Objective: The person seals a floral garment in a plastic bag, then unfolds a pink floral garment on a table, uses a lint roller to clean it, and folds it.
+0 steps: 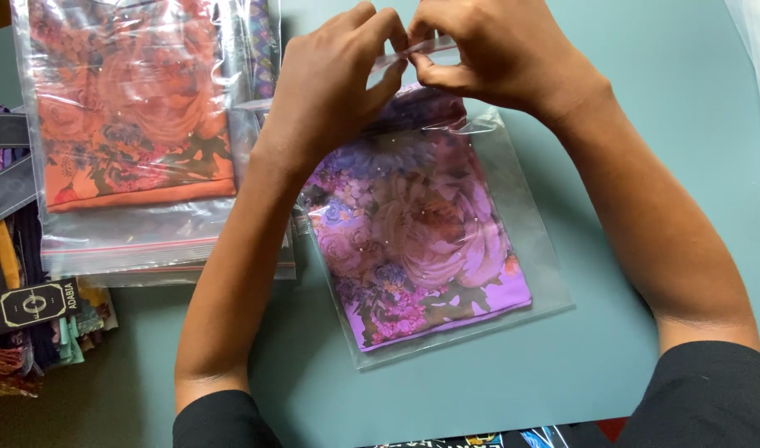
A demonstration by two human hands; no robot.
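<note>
The clear plastic bag (512, 249) with the folded purple floral cloth (421, 249) lies on the teal table (645, 149), its long axis running away from the person, and both hands meet at its far end. The left hand (334, 91) and the right hand (496, 50) each pinch the bag's adhesive flap (413, 51) between thumb and fingertips, about equally near it. Just left of this bag sits a stack of bagged cloths, an orange floral one (131, 108) on top, with loose fabrics and a dark tag (31, 307) beyond.
</note>
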